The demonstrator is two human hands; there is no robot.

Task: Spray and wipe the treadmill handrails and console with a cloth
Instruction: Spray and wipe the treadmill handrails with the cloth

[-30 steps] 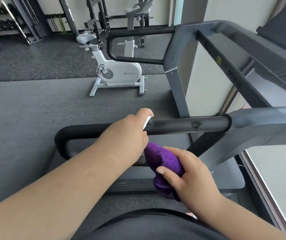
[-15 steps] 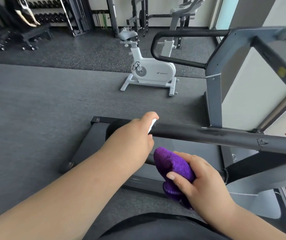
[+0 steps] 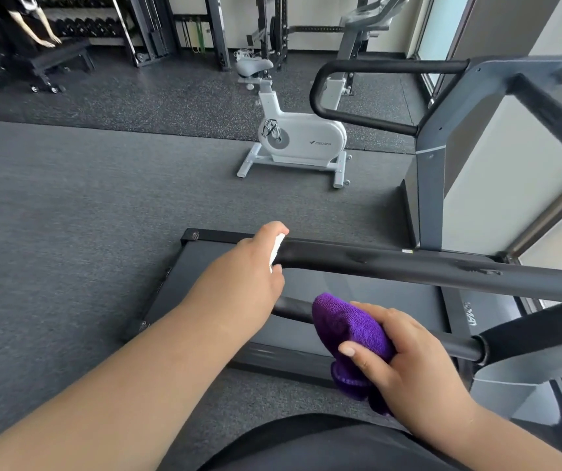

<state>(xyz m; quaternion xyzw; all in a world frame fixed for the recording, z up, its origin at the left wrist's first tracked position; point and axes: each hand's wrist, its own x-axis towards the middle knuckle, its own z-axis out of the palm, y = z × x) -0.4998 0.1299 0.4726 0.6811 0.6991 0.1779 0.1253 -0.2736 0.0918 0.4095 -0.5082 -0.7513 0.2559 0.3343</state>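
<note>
The left hand [image 3: 249,270] is curled around a small white spray bottle [image 3: 277,250]. Only a thin strip of the bottle peeks out past the fingers, so what is inside it cannot be seen. One finger sits on top of the bottle, and the bottle is right next to the end of the long black handrail [image 3: 425,268]. The right hand [image 3: 408,365] holds a purple cloth [image 3: 352,329] bunched into a ball. The thumb presses on the front of the cloth and the other fingers wrap round the back, where they are hidden. The cloth sits against a lower black bar [image 3: 442,345], and part of that bar is hidden behind the cloth and the hand. It is hard to tell if the cloth really presses on the bar. Under the bars lies the dark treadmill belt [image 3: 340,290]. The gray treadmill frame [image 3: 432,185] goes up on the right, and its top is cut off by the edge of the picture, so the console cannot be made out. Another curved black rail [image 3: 357,68] sticks out from the frame farther back. A white exercise bike [image 3: 300,137] stands on the gray floor [image 3: 69,198], well apart from the hands. In the far left corner a person's arm [image 3: 35,30] rests on a black bench [image 3: 58,54], and the rest of that person is cut off. Dark weight racks [image 3: 150,25] stand along the back wall.
</note>
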